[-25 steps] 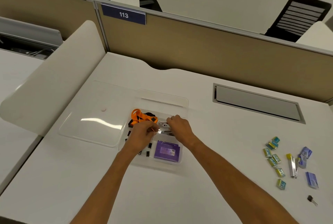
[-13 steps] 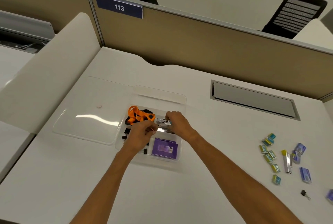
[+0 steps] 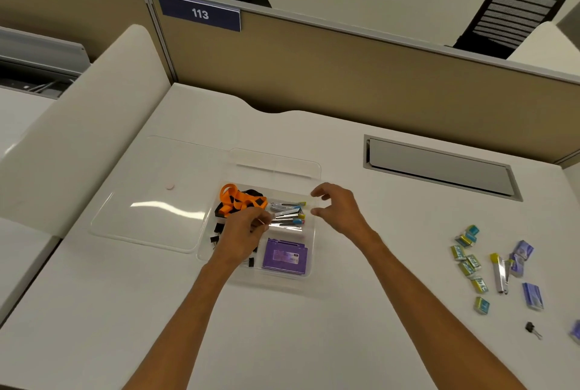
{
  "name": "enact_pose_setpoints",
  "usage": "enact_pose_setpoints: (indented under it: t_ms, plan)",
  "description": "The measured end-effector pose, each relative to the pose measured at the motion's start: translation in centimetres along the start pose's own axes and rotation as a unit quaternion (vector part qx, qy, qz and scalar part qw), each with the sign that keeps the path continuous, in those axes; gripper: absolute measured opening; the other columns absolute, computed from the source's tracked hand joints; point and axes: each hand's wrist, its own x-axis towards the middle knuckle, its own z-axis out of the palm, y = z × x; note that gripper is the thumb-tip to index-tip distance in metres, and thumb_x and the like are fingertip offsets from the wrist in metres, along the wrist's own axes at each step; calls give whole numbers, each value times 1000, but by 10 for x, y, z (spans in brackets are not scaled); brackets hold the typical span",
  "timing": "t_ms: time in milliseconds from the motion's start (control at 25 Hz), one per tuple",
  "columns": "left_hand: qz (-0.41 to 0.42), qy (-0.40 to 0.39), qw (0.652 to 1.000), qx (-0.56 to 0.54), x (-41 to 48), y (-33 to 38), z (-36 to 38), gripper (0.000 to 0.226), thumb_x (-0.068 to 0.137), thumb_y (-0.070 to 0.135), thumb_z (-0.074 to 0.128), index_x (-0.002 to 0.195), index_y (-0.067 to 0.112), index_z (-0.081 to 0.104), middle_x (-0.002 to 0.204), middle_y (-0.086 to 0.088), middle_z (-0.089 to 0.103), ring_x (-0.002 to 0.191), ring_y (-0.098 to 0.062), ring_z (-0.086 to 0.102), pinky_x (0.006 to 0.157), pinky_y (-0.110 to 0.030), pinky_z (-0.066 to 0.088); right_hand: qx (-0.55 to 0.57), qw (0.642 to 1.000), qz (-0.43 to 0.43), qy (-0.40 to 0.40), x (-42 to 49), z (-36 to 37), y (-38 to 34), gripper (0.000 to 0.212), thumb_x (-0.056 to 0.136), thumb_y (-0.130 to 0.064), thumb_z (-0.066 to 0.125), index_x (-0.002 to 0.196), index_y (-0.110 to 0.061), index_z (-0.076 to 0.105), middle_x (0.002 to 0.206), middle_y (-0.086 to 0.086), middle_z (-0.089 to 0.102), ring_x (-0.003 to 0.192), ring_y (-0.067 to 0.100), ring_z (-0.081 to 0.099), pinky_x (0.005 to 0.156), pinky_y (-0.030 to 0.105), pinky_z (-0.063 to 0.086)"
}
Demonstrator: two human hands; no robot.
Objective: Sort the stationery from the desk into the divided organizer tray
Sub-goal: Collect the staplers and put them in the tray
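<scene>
A clear divided organizer tray (image 3: pixel 314 256) sits mid-desk. It holds an orange lanyard (image 3: pixel 238 199), a row of silver staple strips (image 3: pixel 288 212), a purple box (image 3: pixel 285 256) and small black binder clips (image 3: pixel 217 234). My left hand (image 3: pixel 243 234) rests in the tray, its fingertips on the left ends of the staple strips. My right hand (image 3: pixel 339 209) hovers over the tray's right rim, fingers relaxed and holding nothing. On the desk at right lie several small staple boxes (image 3: pixel 469 261), purple packets (image 3: pixel 522 253), a silver strip (image 3: pixel 499 273) and one binder clip (image 3: pixel 532 328).
The tray's clear lid (image 3: pixel 150 198) lies flat to the tray's left. A grey cable hatch (image 3: pixel 439 166) sits in the desk at back right. A tan partition (image 3: pixel 345 69) bounds the far edge, and a white curved divider (image 3: pixel 84 119) bounds the left.
My right hand has let go of the staple strips and lifted away to the right. My left hand stays at the strips' left ends.
</scene>
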Motion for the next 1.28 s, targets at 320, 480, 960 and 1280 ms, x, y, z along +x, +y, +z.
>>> enact_pose_setpoints:
  t_ms: [320,480,960,1280]
  plan:
    - [102,43,979,172,16,33,63,55,93,48,56,138,17,48,145,-3,47,128,-20,48,105,-34,44,-19,995,42,93,-61,-56,92,32,85,-33,72,111,-18,62,114,-2,65,105,17,59,84,21,42]
    - [114,41,953,279,10,61,115,76,93,66,30,148,14,36,159,-9,30,147,-29,27,118,-50,27,-181,972,29,144,-96,-65,141,58,86,-58,57,127,-17,55,138,4,54,125,27,50,98,41,38]
    - [183,-15,905,383,-6,126,259,81,92,69,23,155,18,23,165,-6,10,153,-26,2,121,-55,9,-249,942,147,172,-179,-109,266,85,88,-77,25,150,-19,32,160,3,22,149,28,16,118,51,6]
    - [209,-71,891,396,-8,140,321,81,92,69,20,154,18,26,165,-5,10,153,-25,3,121,-54,8,-189,913,241,270,-206,-153,341,65,91,-55,51,138,-10,48,136,13,55,125,33,51,100,49,43]
